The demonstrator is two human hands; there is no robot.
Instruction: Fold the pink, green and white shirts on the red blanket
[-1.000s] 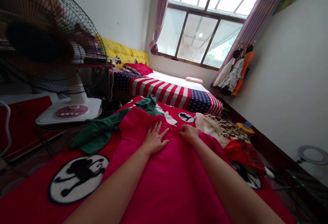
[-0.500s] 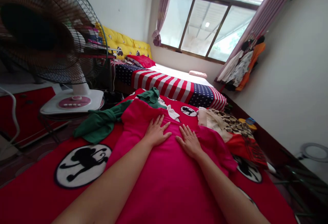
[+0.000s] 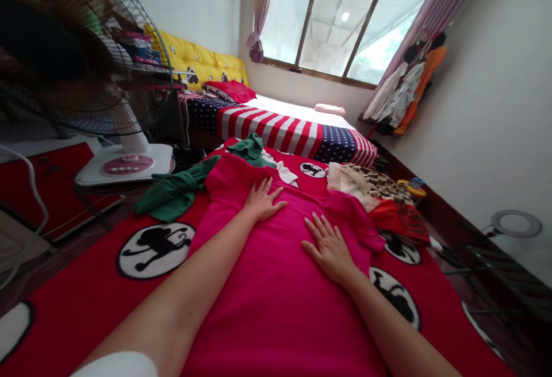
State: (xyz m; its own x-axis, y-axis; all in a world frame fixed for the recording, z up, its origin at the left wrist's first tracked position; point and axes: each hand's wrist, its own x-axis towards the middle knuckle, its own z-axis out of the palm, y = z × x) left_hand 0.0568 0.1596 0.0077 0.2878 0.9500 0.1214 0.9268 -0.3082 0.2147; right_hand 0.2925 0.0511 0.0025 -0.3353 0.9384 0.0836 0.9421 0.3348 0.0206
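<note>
You are resting both hands palm down on a hot-pink T-shirt, which is lying spread out on a red monkey-print blanket. The shirt is running under your hands and forearms, its neckline facing the far side and its body stretching toward the near edge. Your left hand is lying close to the neckline, left of the shirt's middle, with its fingers fanned and its thumb pointing right (a white sleeve is showing on that arm). Your right hand is lying slightly nearer, on the shirt's right half, its fingers also spread and pressing flat. On the left, a green garment is lying beside the shirt and reaching around its far end, where a white cloth is showing just past the neckline. To the right of the neckline, a beige garment and an orange-red garment are lying bunched together.
</note>
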